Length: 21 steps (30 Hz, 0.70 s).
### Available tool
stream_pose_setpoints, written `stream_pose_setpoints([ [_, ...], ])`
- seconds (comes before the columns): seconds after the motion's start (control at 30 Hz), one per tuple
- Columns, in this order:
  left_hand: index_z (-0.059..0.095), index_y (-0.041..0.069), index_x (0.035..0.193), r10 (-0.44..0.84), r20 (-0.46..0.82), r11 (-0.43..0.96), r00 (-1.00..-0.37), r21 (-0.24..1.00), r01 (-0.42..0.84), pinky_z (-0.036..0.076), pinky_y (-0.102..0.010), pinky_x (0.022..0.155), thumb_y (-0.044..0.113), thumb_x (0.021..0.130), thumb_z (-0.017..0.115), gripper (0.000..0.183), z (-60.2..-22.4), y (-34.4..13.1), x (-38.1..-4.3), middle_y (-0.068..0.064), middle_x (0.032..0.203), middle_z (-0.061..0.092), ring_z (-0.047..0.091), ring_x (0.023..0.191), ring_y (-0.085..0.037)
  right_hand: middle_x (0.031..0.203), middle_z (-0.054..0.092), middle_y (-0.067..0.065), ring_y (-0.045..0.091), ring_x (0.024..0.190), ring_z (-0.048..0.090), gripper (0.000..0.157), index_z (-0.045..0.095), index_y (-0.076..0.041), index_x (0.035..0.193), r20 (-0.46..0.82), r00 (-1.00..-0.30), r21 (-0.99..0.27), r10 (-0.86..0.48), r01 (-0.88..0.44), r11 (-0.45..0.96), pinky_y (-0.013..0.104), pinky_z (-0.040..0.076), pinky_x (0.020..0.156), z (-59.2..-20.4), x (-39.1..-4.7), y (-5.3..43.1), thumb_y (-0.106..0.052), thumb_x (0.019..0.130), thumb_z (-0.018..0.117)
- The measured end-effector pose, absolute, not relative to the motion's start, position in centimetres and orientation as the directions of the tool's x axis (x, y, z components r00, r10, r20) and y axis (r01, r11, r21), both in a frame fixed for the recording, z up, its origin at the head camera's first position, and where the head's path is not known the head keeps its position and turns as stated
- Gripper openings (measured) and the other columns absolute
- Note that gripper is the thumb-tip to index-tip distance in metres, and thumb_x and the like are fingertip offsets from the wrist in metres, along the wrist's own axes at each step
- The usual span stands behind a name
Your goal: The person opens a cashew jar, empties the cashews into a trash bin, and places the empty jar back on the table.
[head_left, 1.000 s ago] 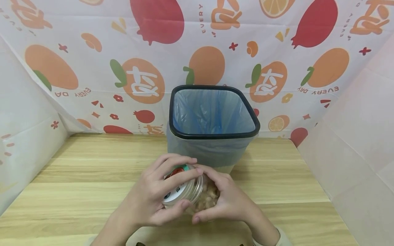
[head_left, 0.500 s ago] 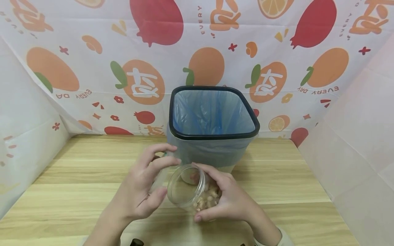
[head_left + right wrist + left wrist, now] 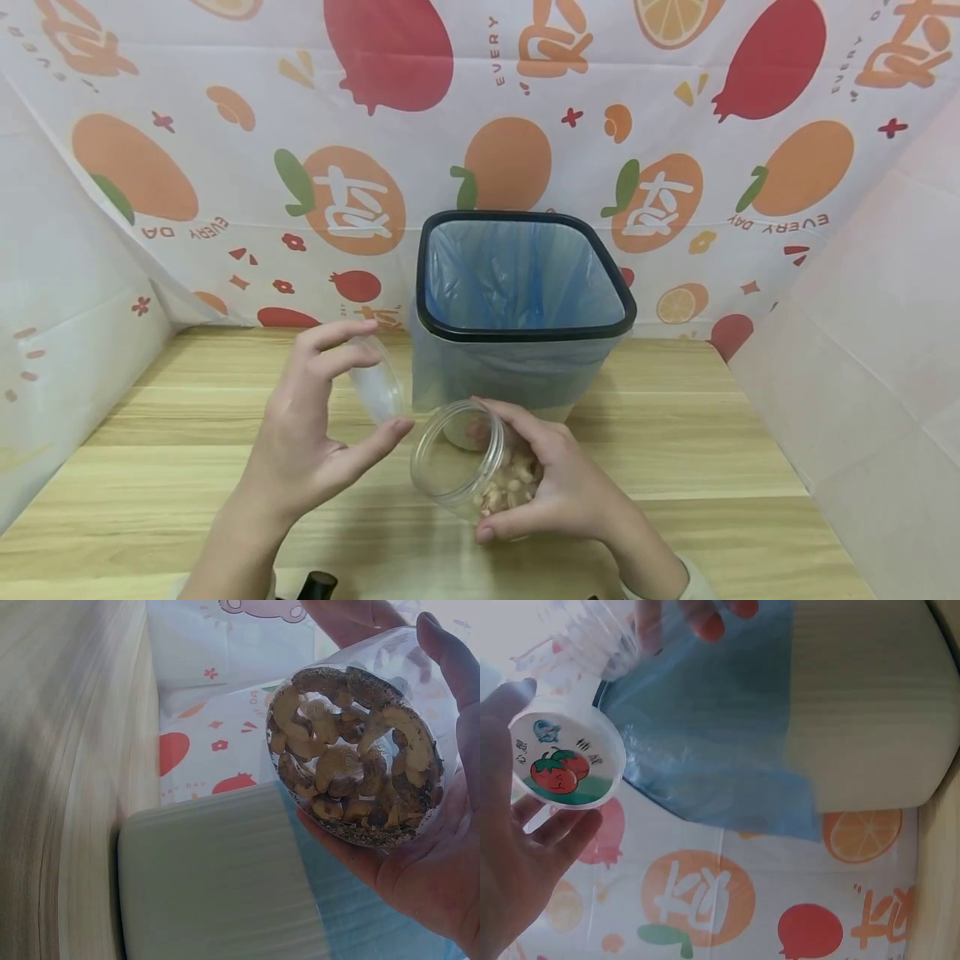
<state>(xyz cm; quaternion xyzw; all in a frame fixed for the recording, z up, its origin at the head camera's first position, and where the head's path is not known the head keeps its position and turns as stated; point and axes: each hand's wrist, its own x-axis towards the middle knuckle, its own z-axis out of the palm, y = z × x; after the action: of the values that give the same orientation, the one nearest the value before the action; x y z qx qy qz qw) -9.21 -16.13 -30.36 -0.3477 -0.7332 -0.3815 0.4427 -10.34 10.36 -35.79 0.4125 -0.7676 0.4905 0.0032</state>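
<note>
My left hand (image 3: 307,425) holds a round plastic jar lid (image 3: 377,382) by its edge, between thumb and fingers. A cartoon of red tomatoes on the lid's white face shows in the left wrist view. To its right, my right hand (image 3: 558,483) grips a clear jar (image 3: 450,458), tilted with its uncapped mouth toward the left hand. Cashew nuts (image 3: 510,487) lie in the lower part of the jar, and the right wrist view shows them through the bottom with dark crumbs. Both hands are above the table, in front of the trash bin (image 3: 525,335).
The bin, lined with a blue bag (image 3: 487,283), stands at the back of the wooden table (image 3: 247,417). A fruit-printed cloth (image 3: 570,75) hangs behind it. White side sheets (image 3: 885,317) flank the table. A black cylindrical thing (image 3: 318,586) is at the bottom edge.
My left hand has lifted the lid off the jar's mouth and carried it to the left. The jar mouth is now uncovered; my right hand and the jar have barely moved.
</note>
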Motion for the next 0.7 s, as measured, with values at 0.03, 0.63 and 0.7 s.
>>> stream_pose_setpoints([
  [0.03,0.054,-0.008,0.100,0.154,0.917,0.479,-0.369,0.257,0.839,0.040,-0.020,0.099,0.049,0.089,0.070,0.060,-30.3,-16.2,-9.2,-0.029,0.118,0.057,0.055,0.114,-0.030,0.142,0.057,-0.002,0.020,0.123,0.060,0.107,0.040,-0.026,0.151,0.409,-0.660,-0.749,-0.630,-0.637,0.182,0.034,0.047,0.105,-35.8,-10.3,10.4,-0.033,0.061,0.097],
  [0.63,0.042,0.009,0.060,0.087,0.923,0.566,-0.375,0.264,0.781,0.045,-0.016,0.098,0.043,0.090,0.063,0.050,-30.6,-17.3,-9.7,-0.027,0.116,0.062,0.059,0.106,-0.036,0.138,0.059,-0.008,0.016,0.120,0.061,0.107,0.040,-0.029,0.151,0.393,-0.674,-0.761,-0.626,-0.620,0.190,0.033,0.049,0.103,-35.8,-10.3,10.4,-0.033,0.061,0.097],
  [0.7,0.048,0.003,0.068,0.091,0.921,0.575,-0.379,0.262,0.775,0.042,-0.018,0.100,0.041,0.092,0.057,0.045,-30.5,-17.4,-9.7,-0.026,0.123,0.062,0.059,0.106,-0.039,0.136,0.060,-0.009,0.015,0.119,0.061,0.107,0.040,-0.029,0.151,0.391,-0.675,-0.762,-0.626,-0.619,0.190,0.033,0.049,0.102,-35.7,-10.3,10.4,-0.033,0.060,0.097],
])
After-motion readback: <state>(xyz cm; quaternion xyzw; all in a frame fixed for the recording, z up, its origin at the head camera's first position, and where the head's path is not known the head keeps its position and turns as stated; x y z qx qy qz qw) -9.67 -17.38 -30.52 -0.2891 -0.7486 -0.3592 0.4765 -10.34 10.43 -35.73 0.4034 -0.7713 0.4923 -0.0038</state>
